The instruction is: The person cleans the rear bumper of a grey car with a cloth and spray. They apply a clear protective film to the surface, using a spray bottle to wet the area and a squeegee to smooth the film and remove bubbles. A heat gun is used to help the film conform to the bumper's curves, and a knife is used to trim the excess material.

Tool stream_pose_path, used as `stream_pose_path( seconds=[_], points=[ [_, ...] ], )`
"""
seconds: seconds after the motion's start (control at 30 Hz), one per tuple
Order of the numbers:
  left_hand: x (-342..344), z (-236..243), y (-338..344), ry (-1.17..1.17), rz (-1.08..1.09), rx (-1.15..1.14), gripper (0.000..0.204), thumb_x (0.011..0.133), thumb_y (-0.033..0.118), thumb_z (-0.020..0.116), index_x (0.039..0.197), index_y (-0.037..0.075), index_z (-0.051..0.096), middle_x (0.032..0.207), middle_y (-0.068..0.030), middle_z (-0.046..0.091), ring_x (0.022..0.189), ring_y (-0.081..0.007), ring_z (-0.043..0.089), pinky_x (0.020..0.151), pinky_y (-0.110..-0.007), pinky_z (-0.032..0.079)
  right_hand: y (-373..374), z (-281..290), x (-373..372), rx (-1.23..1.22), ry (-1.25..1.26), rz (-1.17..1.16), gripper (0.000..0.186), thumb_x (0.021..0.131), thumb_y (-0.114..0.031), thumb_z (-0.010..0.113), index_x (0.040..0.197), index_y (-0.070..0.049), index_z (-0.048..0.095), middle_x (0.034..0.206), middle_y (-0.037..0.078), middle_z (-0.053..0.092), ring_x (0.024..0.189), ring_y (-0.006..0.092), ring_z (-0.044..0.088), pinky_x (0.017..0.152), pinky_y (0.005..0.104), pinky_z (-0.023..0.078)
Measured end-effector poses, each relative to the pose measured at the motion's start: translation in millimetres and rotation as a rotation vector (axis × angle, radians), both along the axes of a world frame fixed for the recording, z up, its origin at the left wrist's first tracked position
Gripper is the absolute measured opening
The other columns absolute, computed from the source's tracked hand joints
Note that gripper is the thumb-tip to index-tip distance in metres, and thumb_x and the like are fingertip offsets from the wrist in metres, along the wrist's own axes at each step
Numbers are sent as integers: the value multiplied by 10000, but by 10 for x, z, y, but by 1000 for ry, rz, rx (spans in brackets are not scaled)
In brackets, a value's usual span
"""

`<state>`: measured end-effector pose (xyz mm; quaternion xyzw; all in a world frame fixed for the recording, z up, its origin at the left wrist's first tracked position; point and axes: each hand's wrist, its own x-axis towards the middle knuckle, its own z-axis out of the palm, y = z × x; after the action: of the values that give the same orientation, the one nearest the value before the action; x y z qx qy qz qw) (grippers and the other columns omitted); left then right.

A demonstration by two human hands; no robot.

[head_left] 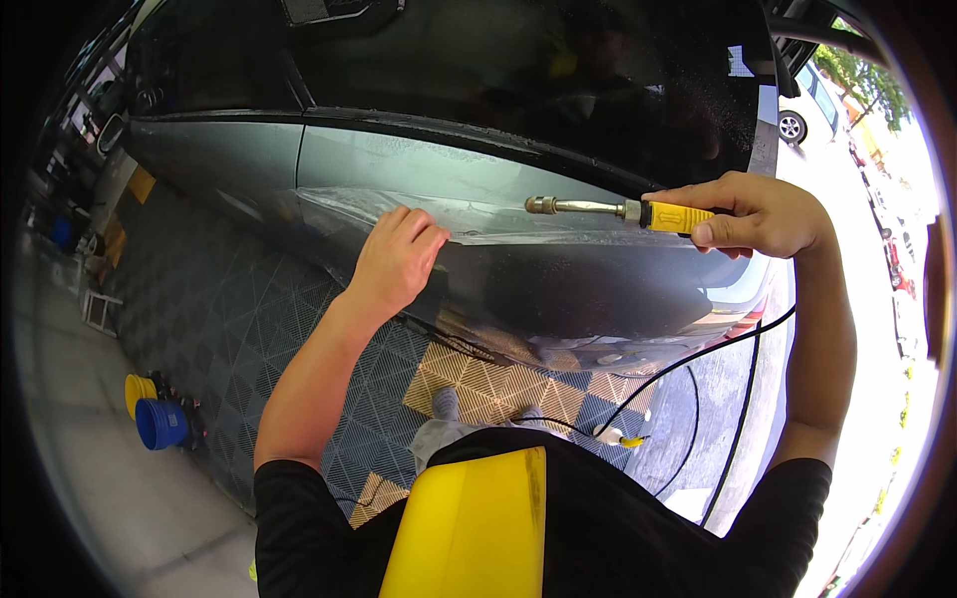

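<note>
A grey car's side panel (578, 289) spans the view in front of me, with clear film (349, 207) lying wet and wrinkled along it below the windows. My left hand (395, 261) is closed at the film, fingertips pressed together on its loose edge. In my right hand (763, 217) is a spray wand (678, 217) with a yellow grip and a metal tube. Its brass-coloured nozzle (541, 204) points left, over the film, apart from the panel. The fingers wrap round the grip, and part of it is hidden by them.
A black hose (688, 351) loops down at the right. A white bottle with a yellow top (610, 436) stands by my feet. Blue (161, 424) and yellow buckets (138, 392) stand at the left on dark floor tiles. A flat yellow piece (469, 523) sits before my chest.
</note>
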<state>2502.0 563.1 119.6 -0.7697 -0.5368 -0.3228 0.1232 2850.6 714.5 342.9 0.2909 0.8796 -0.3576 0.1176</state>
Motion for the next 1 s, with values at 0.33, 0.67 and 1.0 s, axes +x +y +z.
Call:
stream_pose_path(
  seconds=[0.33,0.67,1.0],
  points=[
    [-771,708,667,-139,-175,-277,114,897,36,632,985,-10,687,867,-110,638,758,-267,616,695,-355,496,-1195,-577,707,51,258,-271,714,900,-448,672,1395,45,523,969,222,695,770,257,681,761,372,507],
    [-796,833,1166,-104,-95,-613,160,908,106,647,966,-29,710,791,-78,695,686,-139,614,681,-302,499,-2810,-2289,780,-281,131,-531,654,866,-319,743,1448,-153,495,1080,162,708,913,342,696,831,394,528],
    [-720,1013,1054,-20,28,-668,184,897,180,670,927,-2,677,718,-52,611,666,-120,542,642,-301,446,-4259,-6846,961,-457,-404,-1059,840,798,-54,609,1559,-132,261,1175,265,655,1091,377,649,891,429,525]
  ],
)
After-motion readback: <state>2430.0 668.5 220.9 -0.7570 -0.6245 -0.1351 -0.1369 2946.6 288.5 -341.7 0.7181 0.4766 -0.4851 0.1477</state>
